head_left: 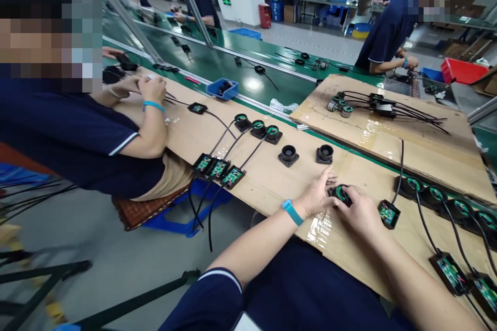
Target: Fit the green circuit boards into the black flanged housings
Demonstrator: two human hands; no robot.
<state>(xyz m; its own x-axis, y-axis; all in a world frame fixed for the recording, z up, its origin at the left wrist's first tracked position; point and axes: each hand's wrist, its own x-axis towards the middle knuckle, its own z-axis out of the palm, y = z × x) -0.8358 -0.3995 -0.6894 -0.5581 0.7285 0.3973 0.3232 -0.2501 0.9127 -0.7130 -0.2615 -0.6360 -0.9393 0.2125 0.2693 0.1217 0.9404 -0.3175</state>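
My right hand [363, 209] grips a black round housing [342, 195] with a green circuit board inside it, low over the cardboard-covered bench. At the housing's left side is my left hand [320, 192], thumb against it and fingers curved; a teal band circles that wrist. Beyond my hands stand two black square-based housings, one on the left [288, 154] and one on the right [324, 153]. Just right of my right hand lies a small black box [389, 214] with a green board, its black cable running up the cardboard.
Several cabled housings [437, 195] line the right side, with open board boxes [450, 271] nearer me. Three more board boxes [218, 167] sit at the left front edge, cables hanging over. A co-worker's hands [151, 88] work at left. A blue bin [222, 89] stands behind.
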